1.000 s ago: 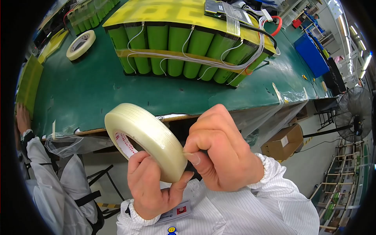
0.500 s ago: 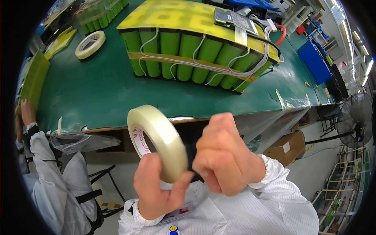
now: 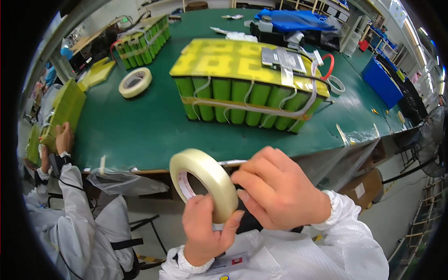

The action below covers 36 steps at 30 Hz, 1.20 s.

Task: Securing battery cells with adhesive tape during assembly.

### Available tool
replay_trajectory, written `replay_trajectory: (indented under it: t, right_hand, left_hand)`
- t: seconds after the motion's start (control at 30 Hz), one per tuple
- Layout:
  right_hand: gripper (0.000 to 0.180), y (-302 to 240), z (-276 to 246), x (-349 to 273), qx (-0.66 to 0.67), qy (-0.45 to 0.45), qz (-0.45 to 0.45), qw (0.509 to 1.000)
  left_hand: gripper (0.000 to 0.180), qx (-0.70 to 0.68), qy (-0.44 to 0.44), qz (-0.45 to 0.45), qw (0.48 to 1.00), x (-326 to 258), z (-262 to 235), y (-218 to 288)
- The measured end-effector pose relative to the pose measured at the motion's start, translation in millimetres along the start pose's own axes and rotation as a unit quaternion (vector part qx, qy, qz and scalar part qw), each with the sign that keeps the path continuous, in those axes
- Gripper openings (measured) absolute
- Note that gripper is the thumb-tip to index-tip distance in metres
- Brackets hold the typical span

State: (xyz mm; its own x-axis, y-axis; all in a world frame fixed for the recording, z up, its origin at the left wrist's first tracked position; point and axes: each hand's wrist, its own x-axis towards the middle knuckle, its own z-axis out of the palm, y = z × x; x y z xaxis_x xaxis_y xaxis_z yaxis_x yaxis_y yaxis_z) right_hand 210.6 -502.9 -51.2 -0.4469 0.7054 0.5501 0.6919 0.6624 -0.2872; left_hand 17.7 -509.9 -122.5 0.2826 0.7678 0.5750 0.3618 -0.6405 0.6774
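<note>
A roll of whitish filament tape is held up in front of my chest. My left hand grips it from below, thumb against its outer face. My right hand is curled at the roll's right edge, fingertips pinching on the tape surface. Beyond the hands, on the green table, stands a pack of green cylindrical cells with a yellow top sheet, white wires and a small circuit board.
A second tape roll lies at the table's left. A smaller green cell pack sits far left at the back. A co-worker in white sits at my left holding a yellow-green pack. Blue bins and a cardboard box are to the right.
The view has tilted down and the table looks farther off. The roll stays between both hands, my right fingertips shifting along its edge.
</note>
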Motion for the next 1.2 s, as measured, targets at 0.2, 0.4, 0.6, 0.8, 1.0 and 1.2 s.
replay_trajectory:
  t: [0.2,0.4,0.6,0.8,1.0,1.2]
  right_hand:
    - [0.024,-13,0,-2,-0.167,-0.067,-0.001,0.984]
    - [0.017,-8,-1,-6,-0.189,-0.116,-0.016,0.975]
    - [0.011,-3,-6,-8,-0.084,-0.129,-0.023,0.988]
    - [0.016,1,-9,4,-0.015,-0.062,0.017,0.998]
    - [0.026,0,-3,7,-0.011,-0.075,0.014,0.997]
    - [0.025,-4,2,3,-0.024,-0.075,0.012,0.997]
  left_hand:
    - [0.051,0.098,-0.005,0.1,0.99,11,3,-4]
    - [0.052,0.099,-0.036,0.074,0.992,1,6,-5]
    - [0.052,0.091,-0.035,0.07,0.993,-8,5,0]
    - [0.051,0.068,0.005,0.066,0.995,0,2,-4]
    - [0.053,0.055,0.005,0.038,0.998,-2,-1,-8]
    - [0.045,0.059,0.001,0.02,0.998,-8,-1,-9]
